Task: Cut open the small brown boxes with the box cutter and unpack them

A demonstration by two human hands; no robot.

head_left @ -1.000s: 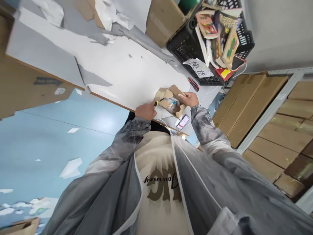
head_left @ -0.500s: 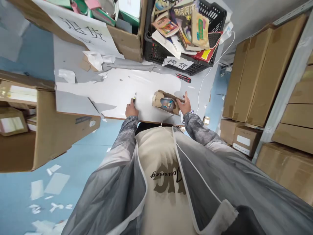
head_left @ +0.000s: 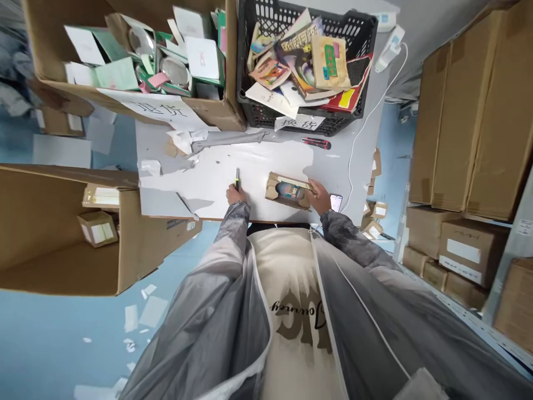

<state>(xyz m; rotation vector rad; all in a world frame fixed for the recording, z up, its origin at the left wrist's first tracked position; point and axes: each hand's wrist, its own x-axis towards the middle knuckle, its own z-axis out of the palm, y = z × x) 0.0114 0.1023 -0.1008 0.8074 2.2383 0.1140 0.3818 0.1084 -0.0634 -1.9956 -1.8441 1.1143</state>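
"Journey" on shirt (head_left: 293, 314), 换货 on crate (head_left: 259, 113)

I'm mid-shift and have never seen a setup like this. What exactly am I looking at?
There's no machine: these are a person's two bare hands, seen through one camera worn on the head, looking forward and down. The left hand holds a slim tool with its tip pointing away from the body. The right hand touches one end of a small opened cardboard box on the white table. A phone lies nearby. Farther back are a red-and-black cutter and a black crate of books.
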